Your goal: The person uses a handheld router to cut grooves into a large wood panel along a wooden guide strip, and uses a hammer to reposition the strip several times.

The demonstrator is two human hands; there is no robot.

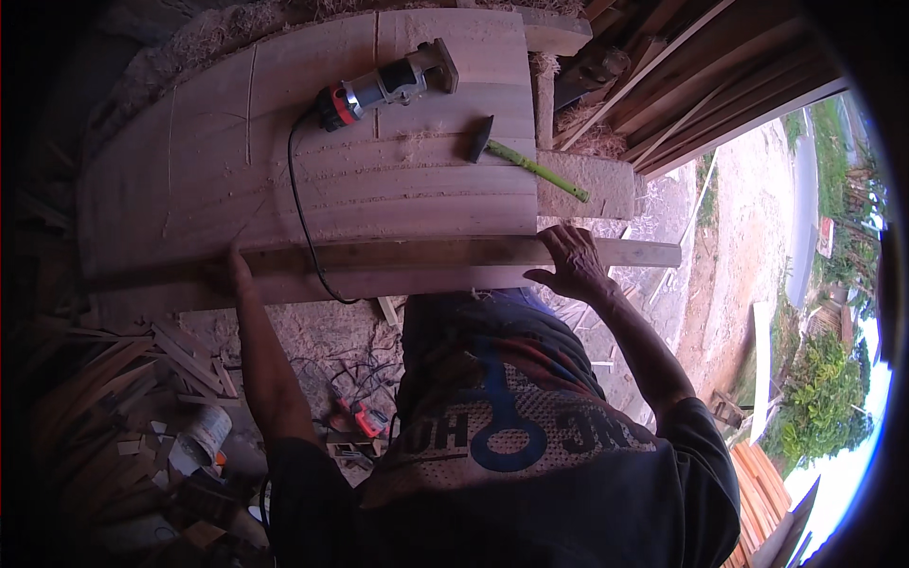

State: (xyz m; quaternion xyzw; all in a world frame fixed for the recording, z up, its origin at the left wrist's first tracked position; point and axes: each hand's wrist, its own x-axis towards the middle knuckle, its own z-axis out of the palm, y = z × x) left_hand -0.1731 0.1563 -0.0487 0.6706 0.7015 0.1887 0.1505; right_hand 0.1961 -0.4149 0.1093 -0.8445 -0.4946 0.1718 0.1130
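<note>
A long, narrow wooden strip (pixel 445 251) lies across the near part of a pale panel (pixel 199 123) of joined boards with cut grooves. My left hand (pixel 232 270) grips the strip toward its left side, its fingers mostly in shadow. On the right part of the strip rests my right hand (pixel 573 260), fingers apart and bent over it, thumb out toward me. Farther back on the panel lie a router (pixel 388 85) with a black and red end and a hammer (pixel 530 168) with a green handle. The router's black cord runs down over the strip between my hands.
Shaving-covered timber supports (pixel 587 180) and stacked planks (pixel 701 47) are at the back right. Below are wood offcuts (pixel 114 369), a white bucket (pixel 199 440) and a red power tool (pixel 365 412) with cords. Outside at right are a dirt path (pixel 729 237) and plants (pixel 810 388).
</note>
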